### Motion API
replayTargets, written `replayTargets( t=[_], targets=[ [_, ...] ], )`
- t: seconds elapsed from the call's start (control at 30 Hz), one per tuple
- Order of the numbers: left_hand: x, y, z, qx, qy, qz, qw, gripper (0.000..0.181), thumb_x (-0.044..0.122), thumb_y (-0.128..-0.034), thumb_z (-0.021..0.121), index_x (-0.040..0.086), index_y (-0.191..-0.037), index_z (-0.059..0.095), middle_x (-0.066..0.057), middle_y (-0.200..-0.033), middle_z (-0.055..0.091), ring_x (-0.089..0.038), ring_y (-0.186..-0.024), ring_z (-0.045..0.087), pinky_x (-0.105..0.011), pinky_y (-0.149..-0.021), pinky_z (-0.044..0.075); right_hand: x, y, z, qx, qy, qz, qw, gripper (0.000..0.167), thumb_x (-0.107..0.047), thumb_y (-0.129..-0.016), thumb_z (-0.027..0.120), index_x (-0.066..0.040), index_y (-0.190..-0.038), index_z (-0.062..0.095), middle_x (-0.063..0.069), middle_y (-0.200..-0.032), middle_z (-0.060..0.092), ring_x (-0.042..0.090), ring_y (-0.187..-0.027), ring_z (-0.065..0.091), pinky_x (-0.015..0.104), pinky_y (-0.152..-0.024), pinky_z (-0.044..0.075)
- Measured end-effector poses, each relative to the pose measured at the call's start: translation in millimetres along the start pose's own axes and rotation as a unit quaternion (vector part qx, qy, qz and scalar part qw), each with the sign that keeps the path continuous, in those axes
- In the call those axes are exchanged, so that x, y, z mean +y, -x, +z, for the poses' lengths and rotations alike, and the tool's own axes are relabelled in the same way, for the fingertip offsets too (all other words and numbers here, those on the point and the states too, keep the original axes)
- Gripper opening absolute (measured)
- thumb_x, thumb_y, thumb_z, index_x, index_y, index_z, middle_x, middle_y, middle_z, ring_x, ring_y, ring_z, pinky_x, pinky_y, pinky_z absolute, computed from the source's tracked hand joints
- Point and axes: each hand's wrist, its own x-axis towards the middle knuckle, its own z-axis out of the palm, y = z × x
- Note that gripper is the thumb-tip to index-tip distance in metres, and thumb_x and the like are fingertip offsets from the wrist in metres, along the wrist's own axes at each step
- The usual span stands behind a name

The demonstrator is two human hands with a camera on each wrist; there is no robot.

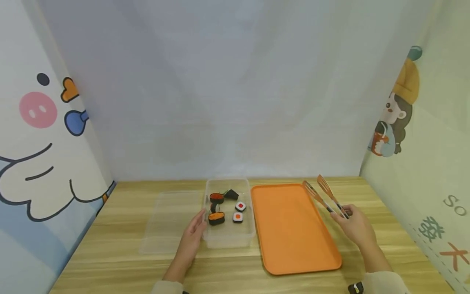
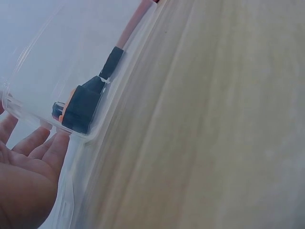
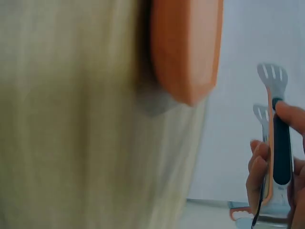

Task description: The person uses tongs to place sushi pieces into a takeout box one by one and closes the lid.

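- The left hand (image 1: 193, 229) rests its outstretched fingers against the side of the clear box (image 1: 228, 240), apparently steadying it; the right hand (image 1: 356, 226) grips the tongs (image 1: 328, 189), whose tips stand apart with nothing between them.
- The box sits uncovered on the surface (image 1: 110, 245), between a flat clear lid (image 1: 172, 222) and the orange tray (image 1: 291, 232).
- Inside lie the red-topped sushi (image 1: 216, 198), the orange-topped sushi (image 1: 216, 218), two white rolls (image 1: 238, 217), a black wedge (image 1: 231, 194) and one dark piece (image 1: 214, 208), its shape unclear.
- The work looks barely begun: the lid is off and the tongs are in hand, but no piece is pinched yet.
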Motion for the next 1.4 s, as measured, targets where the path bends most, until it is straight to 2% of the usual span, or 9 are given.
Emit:
replayTargets(
  t=[0.2,0.37,0.53,0.63,0.83,0.93,1.03,1.27,1.4],
  targets=[
    [-3.1,0.4,1.4,-0.001,-0.011,-0.005,0.9999,0.049,0.023,-0.1049,0.046,0.013,-0.152,0.035,-0.017,-0.156,0.025,-0.036,-0.14,0.027,-0.049,-0.113,0.022,18,3.5,6,0.044,-0.029,0.102,0.9934,0.073,-0.049,-0.095,0.055,0.01,-0.135,0.041,0.034,-0.128,0.049,0.05,-0.105,0.052,0.054,-0.075,0.047],
    [-4.2,-1.1,0.7,0.002,-0.024,-0.017,0.9996,0.051,0.029,-0.1044,0.047,0.017,-0.152,0.035,-0.015,-0.156,0.026,-0.035,-0.14,0.027,-0.05,-0.113,0.023,27,-0.1,13,0.048,-0.045,0.135,0.9886,0.072,-0.048,-0.094,0.057,0.011,-0.134,0.042,0.036,-0.128,0.047,0.051,-0.106,0.051,0.054,-0.075,0.048],
    [-1.0,-0.3,-0.3,0.006,-0.021,-0.013,0.9997,0.05,0.026,-0.105,0.046,0.015,-0.152,0.034,-0.017,-0.156,0.025,-0.035,-0.141,0.026,-0.049,-0.113,0.023,28,-6.4,19,0.041,-0.057,0.128,0.9893,0.07,-0.044,-0.095,0.058,0.013,-0.133,0.041,0.038,-0.128,0.045,0.053,-0.11,0.048,0.057,-0.082,0.047],
    [-0.1,0.1,-0.3,0.002,-0.018,-0.011,0.9998,0.05,0.025,-0.1054,0.045,0.013,-0.153,0.033,-0.017,-0.156,0.024,-0.034,-0.141,0.025,-0.047,-0.113,0.022,28,-8.7,24,0.044,-0.067,0.116,0.99,0.066,-0.039,-0.095,0.06,0.015,-0.131,0.044,0.038,-0.123,0.049,0.051,-0.105,0.051,0.056,-0.082,0.047],
    [-2.9,-1.6,0.5,-0.005,-0.011,-0.009,0.9999,0.05,0.024,-0.1057,0.044,0.012,-0.153,0.032,-0.017,-0.157,0.023,-0.034,-0.142,0.023,-0.047,-0.114,0.021,30,-11.0,33,0.035,-0.102,0.103,0.9889,0.059,-0.026,-0.094,0.064,0.017,-0.128,0.044,0.024,-0.091,0.061,0.027,-0.071,0.056,0.034,-0.06,0.049],
    [-4.9,-2.1,1.2,-0.007,-0.008,-0.008,0.9999,0.05,0.024,-0.1055,0.044,0.011,-0.153,0.032,-0.018,-0.156,0.023,-0.034,-0.142,0.024,-0.047,-0.114,0.021,32,-12.0,35,0.031,-0.103,0.108,0.9883,0.058,-0.025,-0.094,0.064,0.016,-0.129,0.043,0.019,-0.085,0.06,0.022,-0.064,0.055,0.029,-0.054,0.046],
    [-5.9,-2.3,1.1,-0.007,-0.002,-0.008,0.9999,0.05,0.023,-0.1054,0.045,0.009,-0.152,0.033,-0.018,-0.156,0.024,-0.034,-0.142,0.024,-0.046,-0.114,0.022,32,-13.7,36,0.029,-0.084,0.114,0.9896,0.057,-0.026,-0.094,0.063,0.014,-0.129,0.043,0.022,-0.091,0.06,0.027,-0.071,0.055,0.034,-0.057,0.048],
    [-4.9,-2.1,-0.4,-0.007,-0.004,-0.006,1.0,0.051,0.025,-0.1053,0.045,0.011,-0.152,0.033,-0.017,-0.157,0.023,-0.033,-0.142,0.023,-0.046,-0.114,0.021,27,-15.0,37,0.024,-0.058,0.124,0.9903,0.055,-0.027,-0.096,0.06,0.014,-0.128,0.043,0.036,-0.114,0.053,0.051,-0.103,0.05,0.055,-0.08,0.049],
    [-3.9,-2.7,-1.5,-0.009,-0.003,-0.003,1.0,0.051,0.025,-0.1052,0.046,0.011,-0.152,0.033,-0.017,-0.156,0.023,-0.033,-0.142,0.024,-0.046,-0.114,0.021,25,-14.4,37,0.021,-0.052,0.126,0.9904,0.053,-0.026,-0.095,0.06,0.014,-0.125,0.044,0.037,-0.116,0.051,0.052,-0.104,0.05,0.055,-0.081,0.05]
  ],
)
